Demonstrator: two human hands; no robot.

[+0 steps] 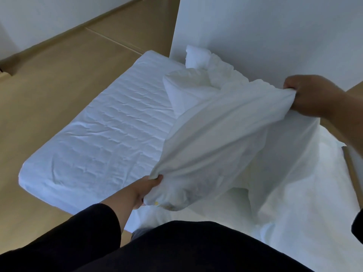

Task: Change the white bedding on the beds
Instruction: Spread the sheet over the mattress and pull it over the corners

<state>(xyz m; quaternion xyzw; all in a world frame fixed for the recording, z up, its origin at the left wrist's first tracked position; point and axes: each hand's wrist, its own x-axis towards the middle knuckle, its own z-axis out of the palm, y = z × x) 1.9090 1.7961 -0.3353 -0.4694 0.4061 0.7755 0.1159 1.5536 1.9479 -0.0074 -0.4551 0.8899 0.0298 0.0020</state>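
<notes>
A loose white cotton sheet [225, 134] hangs stretched in mid-air above the white wrinkled mattress [94, 138]. The left hand [146, 190], at seven o'clock, pinches its lower edge; the right hand [312, 95], at two o'clock, fists the upper edge. Tan floor [49, 79] lies around.

The sheet [225, 134] is plain white with a small yellow mark near one bunched corner. The mattress cover [102, 134] is white with a quilted line pattern. The floor [59, 79] is tan, the sleeve [94, 232] black, the wall [275, 36] white.
</notes>
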